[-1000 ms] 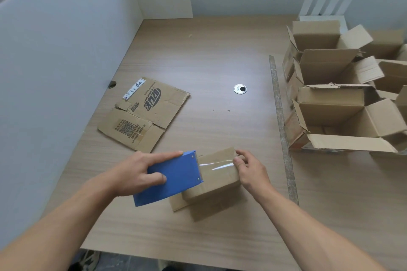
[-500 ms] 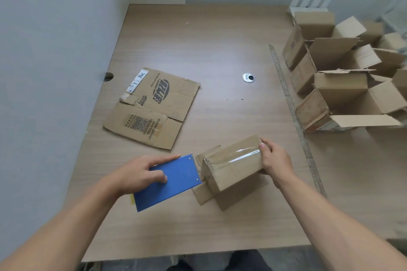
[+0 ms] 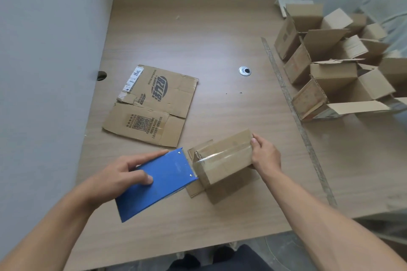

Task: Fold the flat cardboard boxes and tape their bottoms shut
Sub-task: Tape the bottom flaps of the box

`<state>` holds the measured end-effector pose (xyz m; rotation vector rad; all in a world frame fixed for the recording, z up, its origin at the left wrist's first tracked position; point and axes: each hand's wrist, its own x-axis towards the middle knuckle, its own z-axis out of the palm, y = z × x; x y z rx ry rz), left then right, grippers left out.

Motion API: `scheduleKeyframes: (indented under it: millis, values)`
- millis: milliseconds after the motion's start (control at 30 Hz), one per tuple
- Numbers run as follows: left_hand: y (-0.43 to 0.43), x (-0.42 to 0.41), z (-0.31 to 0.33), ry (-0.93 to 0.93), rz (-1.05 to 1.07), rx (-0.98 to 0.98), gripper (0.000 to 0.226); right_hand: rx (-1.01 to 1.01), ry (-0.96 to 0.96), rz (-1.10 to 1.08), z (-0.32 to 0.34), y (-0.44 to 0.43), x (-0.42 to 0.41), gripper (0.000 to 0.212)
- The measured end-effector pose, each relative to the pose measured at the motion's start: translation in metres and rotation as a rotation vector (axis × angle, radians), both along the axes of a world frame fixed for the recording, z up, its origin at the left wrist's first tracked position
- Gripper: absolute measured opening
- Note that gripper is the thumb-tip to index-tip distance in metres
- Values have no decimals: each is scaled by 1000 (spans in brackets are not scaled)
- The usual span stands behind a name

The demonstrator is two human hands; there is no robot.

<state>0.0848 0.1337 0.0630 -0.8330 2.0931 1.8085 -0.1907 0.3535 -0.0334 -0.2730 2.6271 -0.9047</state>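
A small brown cardboard box (image 3: 226,167) is sitting bottom-up on the near part of the pale wooden table (image 3: 198,39), with its loose flaps lying flat beneath it. A strip of clear glossy tape (image 3: 221,156) is running along the closed seam on its upper face and turning down over the left end. The left hand (image 3: 119,179) is holding a flat blue tape dispenser (image 3: 163,182). Its thumb is pressing on the top face, its index finger is lying straight along the far edge, and its remaining fingers are hidden beneath. The dispenser's front edge is touching the box's left end. The right hand (image 3: 265,156) is gripping the box's right end, fingers curled round it and thumb at the upper corner. A flattened printed cardboard box (image 3: 152,103) is lying just beyond the dispenser, apart from it. A cluster of folded open-topped cardboard boxes (image 3: 330,77) is standing at the table's right side. A round metal grommet (image 3: 244,71) is sitting in the tabletop between the flattened box and that cluster.
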Motion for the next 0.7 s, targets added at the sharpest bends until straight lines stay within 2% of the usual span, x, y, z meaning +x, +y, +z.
scheduleKeyframes:
  millis: [233, 400, 467, 567, 633, 700]
  values:
    - [-10, 1, -30, -167, -61, -89, 58, -105, -51, -42, -7, -8, 10, 32]
    - [4, -10, -45, -189, -52, -131, 56, -116, -73, -61, -8, -10, 13, 33]
    - [12, -16, -49, -174, -39, -148, 55, -61, -50, -28, -5, -11, 17, 36]
    - [16, -16, -55, -170, -21, -195, 60, 239, 232, 132, 10, -10, 32, 43]
    - [17, -12, -59, -171, -10, -215, 68, 198, 457, 347, 20, -10, 55, 45]
    - [18, -9, -62, -173, 7, -228, 70, 170, 524, 612, 11, -9, 84, 52]
